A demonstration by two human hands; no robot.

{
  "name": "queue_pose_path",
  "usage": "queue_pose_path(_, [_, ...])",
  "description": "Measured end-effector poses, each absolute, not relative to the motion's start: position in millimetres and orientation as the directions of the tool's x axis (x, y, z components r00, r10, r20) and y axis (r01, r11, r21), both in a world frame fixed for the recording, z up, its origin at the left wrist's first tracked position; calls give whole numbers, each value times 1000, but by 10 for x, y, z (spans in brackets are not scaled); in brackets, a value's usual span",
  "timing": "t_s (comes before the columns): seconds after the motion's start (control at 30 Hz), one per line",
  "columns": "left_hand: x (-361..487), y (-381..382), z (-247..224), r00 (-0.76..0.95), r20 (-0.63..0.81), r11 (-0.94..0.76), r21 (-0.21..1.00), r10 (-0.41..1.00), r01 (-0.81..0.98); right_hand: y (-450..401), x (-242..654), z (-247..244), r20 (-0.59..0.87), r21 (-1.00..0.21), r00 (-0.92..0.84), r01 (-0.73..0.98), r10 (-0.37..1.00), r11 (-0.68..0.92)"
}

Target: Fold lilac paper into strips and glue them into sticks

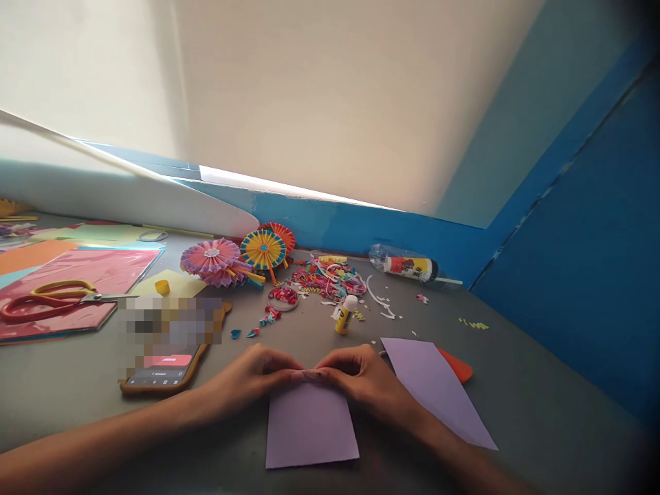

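On the table [221, 447], a lilac paper sheet [312, 430] lies nearest, its far edge pinched between the thumbs and fingers of the left hand [258, 371] and the right hand [357, 371], which meet there. A second lilac sheet [438, 392] lies to the right, partly covering an orange object [456, 364]; a phone [190, 368] lies left. Beyond the hands stands a yellow glue stick [345, 317], then paper scraps [330, 278], pleated paper rosettes [262, 249] and a bottle [410, 267] on its side.

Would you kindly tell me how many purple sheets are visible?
2: one sheet held by left hand and right hand, another sheet farther right, overlapping an orange object; more may be hidden.
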State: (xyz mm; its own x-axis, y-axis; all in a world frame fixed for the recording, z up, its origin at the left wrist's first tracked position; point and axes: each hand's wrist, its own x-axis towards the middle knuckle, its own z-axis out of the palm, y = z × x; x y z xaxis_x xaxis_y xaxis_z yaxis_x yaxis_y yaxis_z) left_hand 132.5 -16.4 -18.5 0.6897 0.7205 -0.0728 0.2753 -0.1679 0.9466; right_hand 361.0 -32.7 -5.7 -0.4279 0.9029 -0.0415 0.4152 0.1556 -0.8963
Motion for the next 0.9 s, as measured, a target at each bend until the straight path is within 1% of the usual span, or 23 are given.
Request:
queue_pose_path(0.1, [1318, -155, -180, 681, -53, -185, 944, 731, 272, -344, 3610, -46, 9, -880, -439, 423, 898, 216])
queue_pose_path(0.17, [1306, -139, -187, 671, -52, -156, 956, 740, 247, -346, 3620, -42, 60, -877, -462, 399, 885, 268])
queue_pose_path(0.23, [1293, -119, -199, 669, -93, -64, 976, 738, 207, -334, 3641, -44, 134, -866, -484, 366, 864, 340])
queue_pose_path(0.33, [1277, -89, -214, 660, -182, 133, 983, 728, 124, -303, 3677, -55, 261, -810, -516, 344, 816, 475])
queue_pose_path(0.4, [1268, -70, -216, 643, -217, 206, 974, 734, 93, -292, 3690, -63, 298, -787, -528, 335, 795, 518])
queue_pose_path(0.43, [1264, -61, -213, 635, -224, 214, 972, 739, 94, -293, 3689, -66, 297, -795, -522, 329, 800, 510])
queue_pose_path(0.5, [1259, -44, -203, 623, -212, 170, 977, 753, 127, -305, 3673, -67, 259, -840, -490, 310, 832, 444])
queue_pose_path(0.63, [1261, -46, -184, 629, -129, 28, 985, 767, 168, -330, 3618, -66, 107, -936, -421, 263, 901, 234])
queue_pose_path(0.73, [1281, -87, -187, 650, -101, -26, 983, 753, 183, -318, 3607, -83, 0, -966, -384, 240, 924, 99])
queue_pose_path(0.83, [1306, -135, -186, 668, -78, -52, 984, 740, 173, -298, 3627, -88, -32, -974, -346, 223, 938, 49])
queue_pose_path(0.9, [1319, -152, -177, 670, -61, -60, 986, 740, 156, -297, 3640, -60, -49, -974, -359, 224, 932, 35])
